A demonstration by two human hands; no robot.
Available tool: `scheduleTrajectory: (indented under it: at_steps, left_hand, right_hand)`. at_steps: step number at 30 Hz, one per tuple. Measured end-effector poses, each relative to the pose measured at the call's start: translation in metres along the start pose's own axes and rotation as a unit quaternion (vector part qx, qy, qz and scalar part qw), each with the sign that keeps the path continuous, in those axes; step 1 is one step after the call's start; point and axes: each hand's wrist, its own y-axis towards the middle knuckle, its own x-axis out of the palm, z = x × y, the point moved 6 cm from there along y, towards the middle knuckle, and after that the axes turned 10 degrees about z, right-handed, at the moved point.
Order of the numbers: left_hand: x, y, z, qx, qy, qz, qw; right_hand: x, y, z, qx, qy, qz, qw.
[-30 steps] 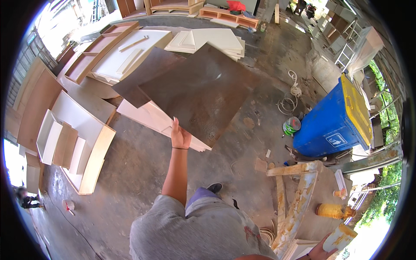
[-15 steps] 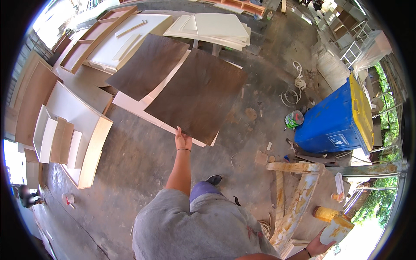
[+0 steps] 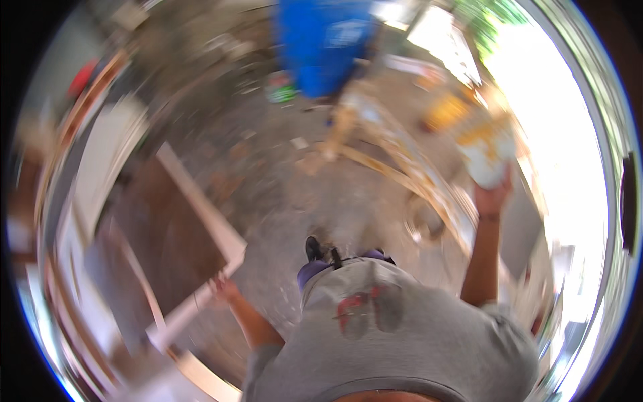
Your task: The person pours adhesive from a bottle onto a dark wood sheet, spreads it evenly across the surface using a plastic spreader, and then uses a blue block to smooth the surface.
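Strong motion blur covers the view. My right hand (image 3: 493, 195), raised at the right, is closed on a flat white scraper (image 3: 485, 161) smeared with yellow. Just beyond it lies a yellow container (image 3: 447, 112). My left hand (image 3: 226, 290) is at the left, by the near edge of a pale board (image 3: 204, 208) with a dark brown sheet (image 3: 171, 234) on top. Its fingertips are smeared, so whether they grip the edge does not show. Another brown sheet (image 3: 117, 268) lies farther left.
A blue bin (image 3: 321, 40) stands at the far middle, with a green-and-white can (image 3: 280, 88) beside it. A stained wooden trestle (image 3: 395, 151) runs between me and the yellow container. White panels (image 3: 110, 147) are stacked at the far left.
My view has swung right, so the brown sheets now sit at the left and the bin straight ahead. The scraper in my right hand is now higher in view, near the yellow container.
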Motion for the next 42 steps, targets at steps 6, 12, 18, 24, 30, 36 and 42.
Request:
scheduleTrajectory:
  at_steps: [6,12,18,24,30,36,42]
  left_hand:
    - [-0.169,0.08,-0.114,-0.155,0.487,0.005,0.859]
    - [-0.021,-0.229,-0.295,-0.137,0.738,-0.562,0.347]
    - [0.047,-0.565,-0.332,-0.268,0.512,-0.735,0.354]
    - [0.017,-0.676,-0.425,-0.291,0.493,-0.676,0.464]
    - [0.044,-0.723,-0.509,-0.094,0.457,-0.702,0.538]
    - [0.059,-0.7,-0.587,0.31,0.501,-0.617,0.522]
    - [0.076,-0.678,-0.577,0.401,0.493,-0.607,0.477]
  right_hand:
    - [-0.058,-0.017,-0.022,0.043,0.124,-0.011,0.991]
    - [-0.118,-0.054,0.032,0.135,0.128,0.051,0.981]
    - [-0.142,-0.028,0.035,0.124,0.141,-0.033,0.982]
    - [-0.209,0.031,-0.077,-0.04,-0.147,-0.09,0.984]
    - [-0.408,0.083,-0.276,-0.249,-0.306,0.167,0.904]
    - [-0.876,0.128,-0.311,-0.222,-0.409,0.45,0.762]
    - [-0.916,0.131,-0.311,0.004,-0.713,0.499,0.494]
